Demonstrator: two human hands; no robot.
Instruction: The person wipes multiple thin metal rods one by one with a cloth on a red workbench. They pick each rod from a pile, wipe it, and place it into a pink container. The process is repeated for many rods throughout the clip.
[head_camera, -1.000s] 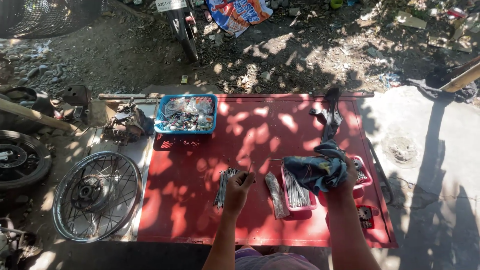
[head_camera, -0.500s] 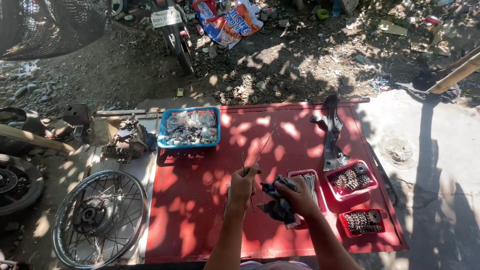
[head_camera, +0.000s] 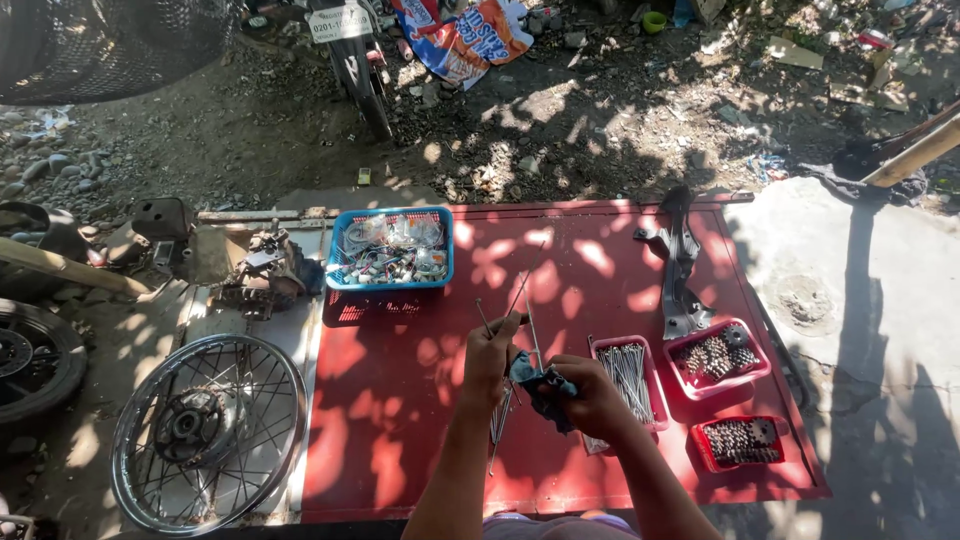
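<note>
Across frame centre lies a red metal sheet (head_camera: 600, 260). Left hand (head_camera: 492, 352) grips thin metal spokes (head_camera: 527, 315); right hand (head_camera: 592, 395) closes around a dark blue rag (head_camera: 540, 385).

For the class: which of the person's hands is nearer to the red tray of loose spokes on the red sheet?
Right. The right hand, gripping a dark rag, sits just left of the red spoke tray; the left hand, holding thin spokes, is farther left.
</note>
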